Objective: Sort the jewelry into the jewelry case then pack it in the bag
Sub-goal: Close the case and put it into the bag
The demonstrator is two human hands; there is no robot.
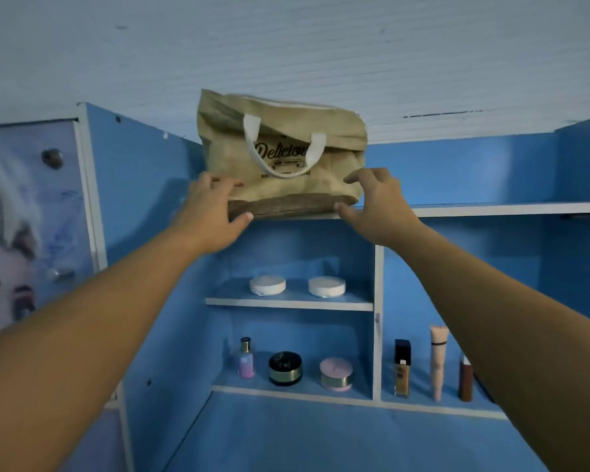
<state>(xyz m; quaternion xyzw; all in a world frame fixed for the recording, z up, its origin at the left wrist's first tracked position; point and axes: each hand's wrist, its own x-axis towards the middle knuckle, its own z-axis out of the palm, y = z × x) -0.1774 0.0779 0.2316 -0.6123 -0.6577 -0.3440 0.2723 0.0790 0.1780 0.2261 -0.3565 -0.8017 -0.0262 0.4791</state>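
The tote bag (280, 155) is tan, with white handles, dark brown lettering and a darker brown woven base. The cabinet (143, 206) is blue with white shelf edges. The cream jar (285, 367) is black with a gold band; the foundation bottle (402, 367) is amber, black-capped.

Tan bag (280, 155) upright on top shelf (491, 208) of blue cabinet (143, 199). Left hand (212, 206) spread against its lower left corner, right hand (375, 202) at lower right. Jars (285, 367), bottles (402, 366) lower down.
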